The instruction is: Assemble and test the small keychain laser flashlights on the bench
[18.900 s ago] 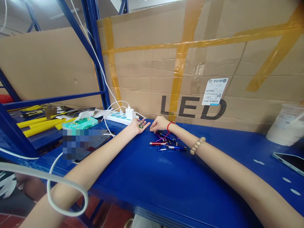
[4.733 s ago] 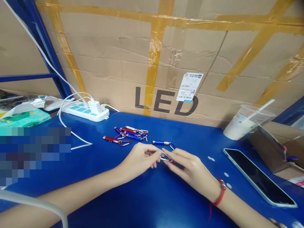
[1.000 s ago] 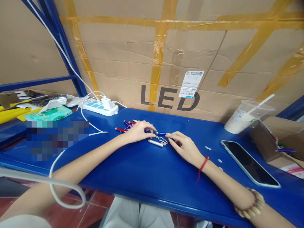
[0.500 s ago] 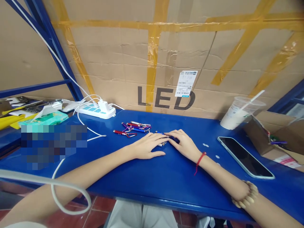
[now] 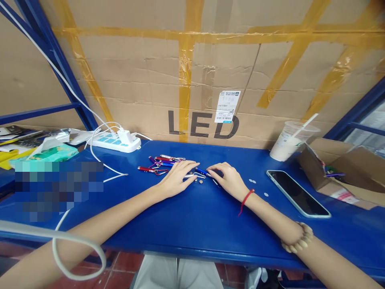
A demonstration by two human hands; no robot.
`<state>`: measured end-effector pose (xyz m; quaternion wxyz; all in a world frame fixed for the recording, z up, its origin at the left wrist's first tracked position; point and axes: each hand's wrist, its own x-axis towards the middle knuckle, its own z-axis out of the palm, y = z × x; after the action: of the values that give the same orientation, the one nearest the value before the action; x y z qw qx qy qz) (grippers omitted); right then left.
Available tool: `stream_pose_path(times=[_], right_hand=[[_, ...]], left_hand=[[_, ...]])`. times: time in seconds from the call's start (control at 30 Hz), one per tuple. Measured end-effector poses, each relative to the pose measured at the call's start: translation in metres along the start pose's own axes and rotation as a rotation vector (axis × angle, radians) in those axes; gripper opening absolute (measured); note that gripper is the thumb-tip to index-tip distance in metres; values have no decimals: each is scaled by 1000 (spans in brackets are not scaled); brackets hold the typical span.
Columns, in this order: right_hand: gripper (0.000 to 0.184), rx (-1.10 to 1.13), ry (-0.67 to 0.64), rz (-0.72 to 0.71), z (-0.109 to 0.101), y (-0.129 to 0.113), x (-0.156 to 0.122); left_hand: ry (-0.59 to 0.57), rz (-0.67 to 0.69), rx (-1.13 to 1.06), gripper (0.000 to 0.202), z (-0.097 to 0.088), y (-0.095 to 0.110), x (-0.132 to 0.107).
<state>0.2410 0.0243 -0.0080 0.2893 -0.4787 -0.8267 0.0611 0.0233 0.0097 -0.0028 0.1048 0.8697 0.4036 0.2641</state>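
My left hand [image 5: 177, 179] lies over the blue tabletop with its fingers stretched out and apart. Partly under its fingertips is a silver keychain flashlight [image 5: 189, 175] with a carabiner clip; whether they touch is unclear. My right hand [image 5: 230, 180] pinches a blue keychain flashlight [image 5: 202, 171] whose front end points left. Two small round button cells [image 5: 201, 182] rest between the hands, nearer the left thumb. Beyond my left hand sits a loose group of similar flashlights, among them a red one [image 5: 146, 169] with a red clip.
A white power strip [image 5: 116, 142] with cables stands at the back left. On the right are a phone [image 5: 297, 192], a plastic cup with a straw [image 5: 285, 144] and an open cardboard box [image 5: 321, 182]. Small pale discs [image 5: 266, 194] lie near the phone. A large carton [image 5: 135, 80] stands behind.
My hands have moved apart: the left has drawn back left, uncovering the silver flashlight's clip and the button cells. More of the blue flashlight shows at my right hand. The view has shifted slightly right.
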Motion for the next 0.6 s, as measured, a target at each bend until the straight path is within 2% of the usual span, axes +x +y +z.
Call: stream_pose_path(times=[0.23,0.4,0.53,0.6], right_hand=[[19,-83,-86,62,-5,2,-1],[24,42,1,93,-5,5,0],[26,126,130,-33,-6,-3,0],[26,142,126,-139,-8,-12,0]], left_hand=[[35,54,10,32,0,2,0],[105,100,-2,30,-2,5,0],[167,86,-9,37,-5,8,-2],[184,78,-3,40,-5,9,-4]])
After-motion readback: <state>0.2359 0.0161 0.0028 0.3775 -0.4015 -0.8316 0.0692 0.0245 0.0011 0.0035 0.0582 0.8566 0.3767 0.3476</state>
